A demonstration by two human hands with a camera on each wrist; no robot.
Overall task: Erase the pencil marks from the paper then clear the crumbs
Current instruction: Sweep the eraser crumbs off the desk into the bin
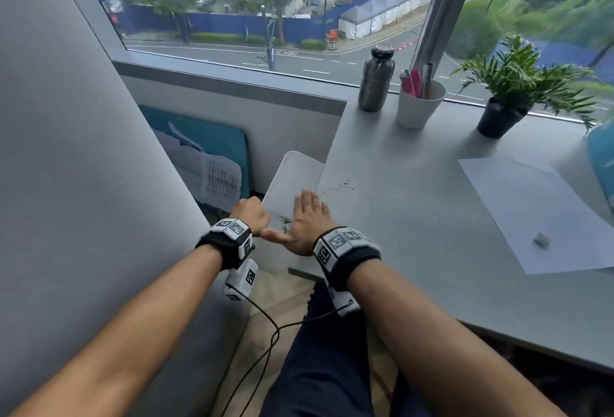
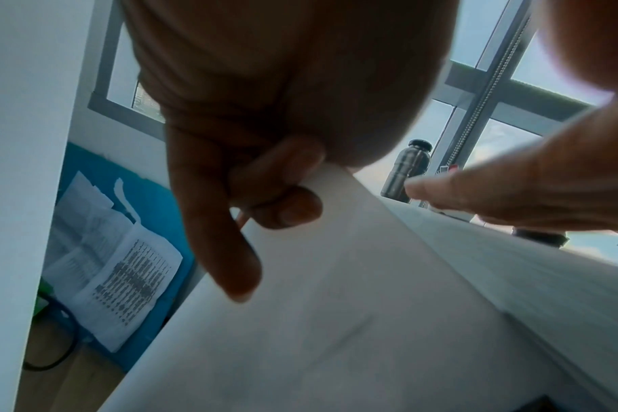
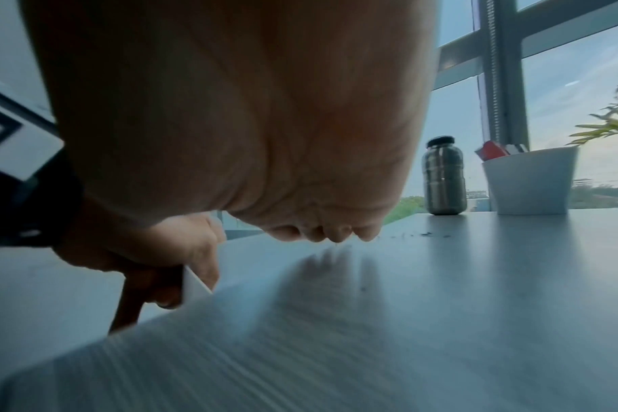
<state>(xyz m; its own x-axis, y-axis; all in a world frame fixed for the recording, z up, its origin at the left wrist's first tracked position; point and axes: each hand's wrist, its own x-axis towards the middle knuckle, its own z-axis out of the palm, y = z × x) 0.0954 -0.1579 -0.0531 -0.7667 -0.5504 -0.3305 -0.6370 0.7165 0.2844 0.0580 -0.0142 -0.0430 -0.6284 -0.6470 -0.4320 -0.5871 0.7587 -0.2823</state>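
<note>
A white card (image 1: 292, 181) with rounded corners is held just below the grey desk's left edge (image 1: 324, 171). My left hand (image 1: 251, 214) grips the card's near corner, fingers curled round its rim (image 2: 275, 189). My right hand (image 1: 307, 220) lies flat, fingers straight, across the desk edge and over the card. Dark eraser crumbs (image 1: 342, 184) are scattered on the desk beyond my fingertips (image 3: 321, 234), and more crumbs (image 1: 285, 225) lie on the card by my thumb. The paper (image 1: 531, 210) lies at the desk's right with a small eraser (image 1: 541, 240) on it.
A steel bottle (image 1: 377, 79), a white cup of pens (image 1: 420, 104) and a potted plant (image 1: 508, 98) stand along the window. A grey partition (image 1: 66, 151) rises at my left. Printed sheets (image 1: 219, 181) lean on a blue pad (image 1: 216, 141) on the floor.
</note>
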